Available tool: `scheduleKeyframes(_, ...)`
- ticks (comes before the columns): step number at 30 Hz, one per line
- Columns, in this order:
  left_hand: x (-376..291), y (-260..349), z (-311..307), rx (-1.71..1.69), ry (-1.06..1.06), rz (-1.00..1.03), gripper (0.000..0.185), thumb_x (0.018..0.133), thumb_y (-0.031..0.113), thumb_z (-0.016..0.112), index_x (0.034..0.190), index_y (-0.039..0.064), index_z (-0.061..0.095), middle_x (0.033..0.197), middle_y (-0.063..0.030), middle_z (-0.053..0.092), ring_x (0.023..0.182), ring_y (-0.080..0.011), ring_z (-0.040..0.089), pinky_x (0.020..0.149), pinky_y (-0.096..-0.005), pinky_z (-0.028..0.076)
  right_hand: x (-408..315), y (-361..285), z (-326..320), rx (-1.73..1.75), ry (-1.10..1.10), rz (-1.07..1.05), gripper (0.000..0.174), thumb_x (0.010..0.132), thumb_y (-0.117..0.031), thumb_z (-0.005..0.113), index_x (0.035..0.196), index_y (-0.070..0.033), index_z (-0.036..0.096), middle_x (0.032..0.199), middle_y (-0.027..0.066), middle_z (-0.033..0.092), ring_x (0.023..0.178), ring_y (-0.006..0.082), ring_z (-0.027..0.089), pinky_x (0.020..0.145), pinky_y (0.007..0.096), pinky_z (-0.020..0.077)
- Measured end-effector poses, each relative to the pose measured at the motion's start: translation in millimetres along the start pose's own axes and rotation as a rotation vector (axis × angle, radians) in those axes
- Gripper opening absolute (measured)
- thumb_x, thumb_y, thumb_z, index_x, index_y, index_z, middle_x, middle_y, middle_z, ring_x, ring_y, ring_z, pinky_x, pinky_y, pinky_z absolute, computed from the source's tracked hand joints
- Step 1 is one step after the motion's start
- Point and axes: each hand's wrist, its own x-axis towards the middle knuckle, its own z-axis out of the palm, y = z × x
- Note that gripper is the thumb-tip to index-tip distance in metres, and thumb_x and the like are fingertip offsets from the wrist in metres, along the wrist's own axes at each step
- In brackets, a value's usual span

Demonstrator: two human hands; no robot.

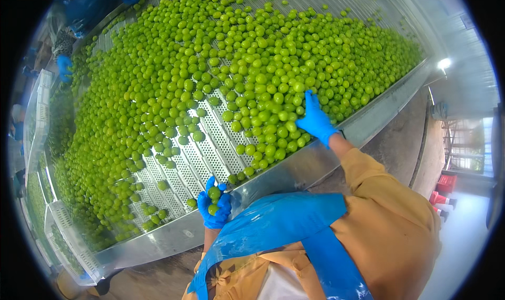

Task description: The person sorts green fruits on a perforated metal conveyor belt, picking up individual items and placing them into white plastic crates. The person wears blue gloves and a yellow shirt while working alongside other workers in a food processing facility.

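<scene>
Many round green fruits (158, 83) lie on a perforated metal conveyor (205, 150). My left hand (215, 209), in a blue glove, is palm up at the near metal edge, its fingers curled around a few green fruits (214, 192). To the right, my right hand (317, 118), also gloved in blue, reaches over the near edge and rests at the fruits, fingers pointing away from me. Its fingertips touch or lie close to fruits; whether it holds one cannot be told.
The conveyor's metal side wall (292, 169) runs in front of me. White plastic crates (71, 237) stand at the lower left. At the upper left are a co-worker's blue-gloved hands (64, 68). Red objects (446, 183) are at the far right.
</scene>
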Motion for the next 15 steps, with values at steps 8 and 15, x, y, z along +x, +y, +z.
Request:
scheduleKeyframes(8, 6.0, -30.3, 6.2, 0.188, 0.279, 0.112, 0.055, 0.083, 0.038, 0.061, 0.126, 0.005, 0.054, 0.108, -0.0194, 0.062, 0.075, -0.0265, 0.062, 0.058, -0.0305, 0.054, 190.8, -134.2, 30.1, 0.713, 0.164, -0.307, 0.086, 0.07, -0.027, 0.082, 0.139, -0.002, 0.036, 0.141, 0.0251, 0.038, 0.126, 0.0377, 0.044, 0.104, 0.0439, 0.0402)
scheduleKeyframes(15, 12.8, -47.5, 12.6, 0.327, 0.284, 0.157, 0.056, 0.08, 0.041, 0.064, 0.121, 0.003, 0.055, 0.106, -0.0207, 0.062, 0.069, -0.0263, 0.061, 0.056, -0.0303, 0.052, 250.4, -190.3, -19.1, 0.547, 0.003, -0.702, 0.052, 0.084, -0.029, 0.067, 0.132, -0.013, 0.055, 0.137, 0.0142, 0.052, 0.118, 0.0306, 0.056, 0.1, 0.0385, 0.0446)
